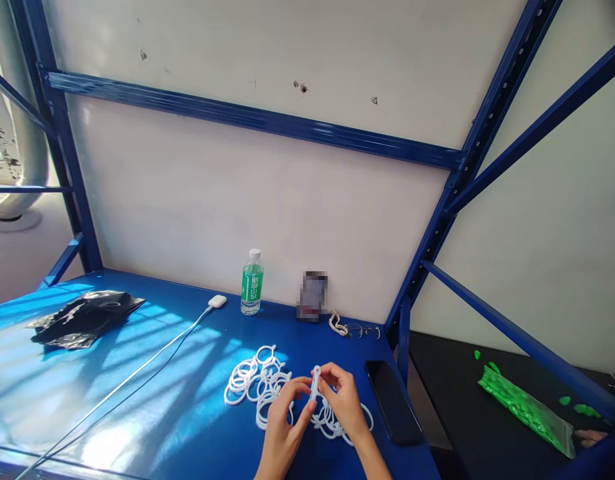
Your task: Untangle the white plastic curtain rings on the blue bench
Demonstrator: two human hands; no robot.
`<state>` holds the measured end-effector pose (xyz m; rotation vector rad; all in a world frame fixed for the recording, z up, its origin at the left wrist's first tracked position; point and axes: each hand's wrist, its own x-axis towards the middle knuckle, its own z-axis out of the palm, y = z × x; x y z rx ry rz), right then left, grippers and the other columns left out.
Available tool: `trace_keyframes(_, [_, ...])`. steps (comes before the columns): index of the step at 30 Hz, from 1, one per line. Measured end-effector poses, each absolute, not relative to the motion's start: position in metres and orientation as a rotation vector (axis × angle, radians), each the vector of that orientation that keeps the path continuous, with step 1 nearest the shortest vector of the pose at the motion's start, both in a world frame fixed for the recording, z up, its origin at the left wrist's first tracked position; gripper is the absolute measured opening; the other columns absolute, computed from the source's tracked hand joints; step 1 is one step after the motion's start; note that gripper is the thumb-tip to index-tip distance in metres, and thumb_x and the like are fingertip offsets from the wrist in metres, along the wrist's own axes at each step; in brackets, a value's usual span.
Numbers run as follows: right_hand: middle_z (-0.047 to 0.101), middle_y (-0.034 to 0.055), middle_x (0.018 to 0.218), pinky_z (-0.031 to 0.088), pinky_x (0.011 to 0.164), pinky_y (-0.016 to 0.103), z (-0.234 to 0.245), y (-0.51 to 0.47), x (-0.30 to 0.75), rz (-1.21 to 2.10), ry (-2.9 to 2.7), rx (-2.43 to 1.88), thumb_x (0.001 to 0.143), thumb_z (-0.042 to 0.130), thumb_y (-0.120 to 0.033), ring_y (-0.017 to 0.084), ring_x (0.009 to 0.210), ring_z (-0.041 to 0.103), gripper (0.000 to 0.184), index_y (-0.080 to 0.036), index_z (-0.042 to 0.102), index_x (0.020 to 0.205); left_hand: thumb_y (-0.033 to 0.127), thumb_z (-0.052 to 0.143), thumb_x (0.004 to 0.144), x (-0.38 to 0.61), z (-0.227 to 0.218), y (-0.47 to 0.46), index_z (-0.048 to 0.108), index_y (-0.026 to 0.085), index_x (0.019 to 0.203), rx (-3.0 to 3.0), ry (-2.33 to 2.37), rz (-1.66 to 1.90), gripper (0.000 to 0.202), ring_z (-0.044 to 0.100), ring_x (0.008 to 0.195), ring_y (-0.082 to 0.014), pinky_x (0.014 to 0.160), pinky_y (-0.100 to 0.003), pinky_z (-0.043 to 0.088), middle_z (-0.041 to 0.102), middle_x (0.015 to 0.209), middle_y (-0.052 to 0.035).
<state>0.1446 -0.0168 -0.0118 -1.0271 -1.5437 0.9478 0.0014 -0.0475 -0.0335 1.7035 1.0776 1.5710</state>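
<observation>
My left hand [286, 421] and my right hand [345, 400] meet above the blue table, fingers pinched around a white plastic ring [315, 380]. This ring is seen nearly edge-on, with a small round eyelet at its top; my fingers hide part of it. Left of my hands lies a loose pile of white rings [257, 375], some with small eyelets. More white rings [332, 425] lie beneath and beside my right hand, partly covered by it.
Behind stand a water bottle [252, 283] and a blurred upright item [312, 297]. Glasses [363, 331], a black phone [395, 402], a white charger [217, 301] with its cable and a black plastic bag [85, 319] surround the rings. Another person's fingers [590, 437] touch a green-filled bag [525, 410].
</observation>
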Motion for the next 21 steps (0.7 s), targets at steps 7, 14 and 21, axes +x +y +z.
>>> trace_keyframes(7, [0.065, 0.0058, 0.076, 0.047, 0.070, 0.027, -0.004, -0.020, 0.143, 1.061, -1.517, -0.949, 0.080, 0.064, -0.047, 0.019, 0.073, 0.060, 0.032, -0.016, 0.069, 0.085, 0.040, 0.057, 0.084, 0.003, -0.032, -0.047, 0.061, 0.018, 0.077, 1.581, 0.957, 1.463, 0.023, 0.062, 0.091, -0.0222, 0.084, -0.032, 0.049, 0.068, 0.095, -0.0082])
trace_keyframes(14, [0.051, -0.0001, 0.056, 0.035, 0.054, 0.022, 0.002, -0.020, 0.143, 1.204, -1.422, -0.957, 0.085, 0.054, -0.055, 0.011, 0.054, 0.043, 0.045, -0.014, 0.073, 0.082, 0.042, 0.062, 0.079, 0.003, -0.032, -0.045, 0.058, 0.018, 0.080, 1.443, 0.854, 1.366, 0.024, 0.060, 0.082, -0.0191, 0.080, -0.030, 0.049, 0.065, 0.086, -0.0057])
trace_keyframes(21, [0.040, -0.0025, 0.051, 0.024, 0.050, 0.022, -0.002, -0.020, 0.142, 1.308, -1.376, -0.944, 0.080, 0.061, -0.056, 0.009, 0.052, 0.032, 0.045, -0.012, 0.074, 0.078, 0.041, 0.072, 0.070, 0.004, -0.036, -0.040, 0.054, 0.018, 0.078, 1.259, 0.755, 1.398, 0.030, 0.057, 0.071, -0.0150, 0.070, -0.027, 0.048, 0.058, 0.076, -0.0014])
